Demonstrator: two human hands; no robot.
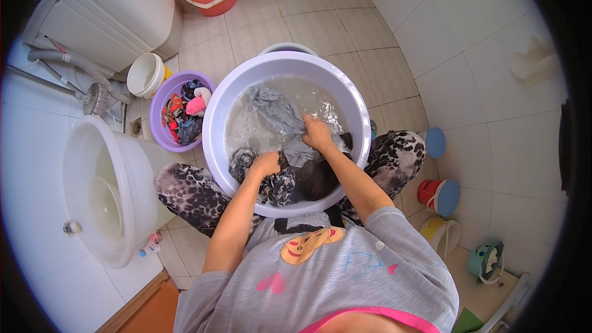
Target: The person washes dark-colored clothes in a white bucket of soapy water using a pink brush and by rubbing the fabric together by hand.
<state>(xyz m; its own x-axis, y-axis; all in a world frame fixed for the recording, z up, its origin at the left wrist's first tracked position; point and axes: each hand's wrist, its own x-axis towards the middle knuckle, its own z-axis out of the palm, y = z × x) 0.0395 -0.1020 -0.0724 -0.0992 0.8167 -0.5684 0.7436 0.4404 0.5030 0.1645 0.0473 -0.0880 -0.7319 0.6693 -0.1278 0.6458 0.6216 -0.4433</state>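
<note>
A large pale lavender basin of cloudy, sudsy water stands between my knees. My right hand is closed on a wet grey cloth, part of which trails away toward the far left of the basin. My left hand is closed on a dark patterned cloth at the near left side, its fingertips partly hidden. Close to the basin's near right wall, a dark brown cloth lies in the water.
Left of the basin, a purple tub holds several garments, beside a small white bucket. A big white tub stands at the left. Farther off are a white appliance and a pink bucket. Lidded pails line the right wall.
</note>
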